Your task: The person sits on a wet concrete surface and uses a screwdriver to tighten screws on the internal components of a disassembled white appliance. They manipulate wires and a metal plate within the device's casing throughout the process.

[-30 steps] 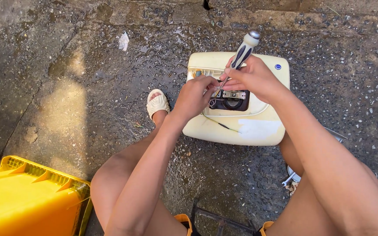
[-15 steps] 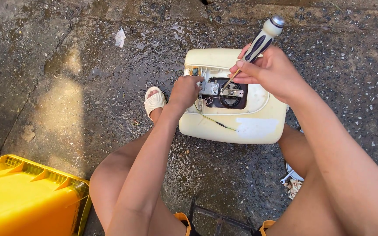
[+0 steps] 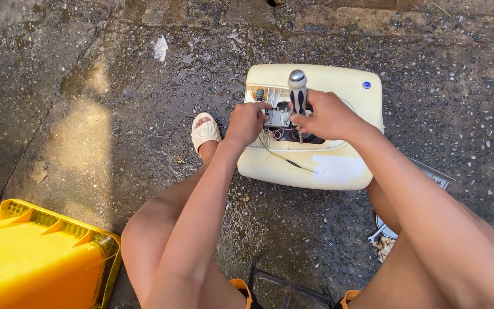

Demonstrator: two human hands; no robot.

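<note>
A cream-coloured appliance casing (image 3: 344, 91) lies on the wet concrete ground, with an opening that shows a small metal part (image 3: 278, 118), wires and a dark round component. My right hand (image 3: 327, 117) grips a screwdriver (image 3: 297, 91) with a black, white and silver handle, held nearly upright over the opening. My left hand (image 3: 247, 123) pinches the metal part at the left edge of the opening. A green and yellow wire (image 3: 284, 159) trails out over the casing's front.
A yellow plastic crate (image 3: 35, 257) stands at the lower left. My foot in a white sandal (image 3: 206, 131) rests left of the casing. A metal piece (image 3: 430, 174) and a wrench (image 3: 379, 233) lie at the right. A dark metal frame (image 3: 293, 286) sits below.
The screwdriver has swung from a slant toward the upper right to nearly upright over the opening. Both hands have stayed on the casing, which now sits lower in the view.
</note>
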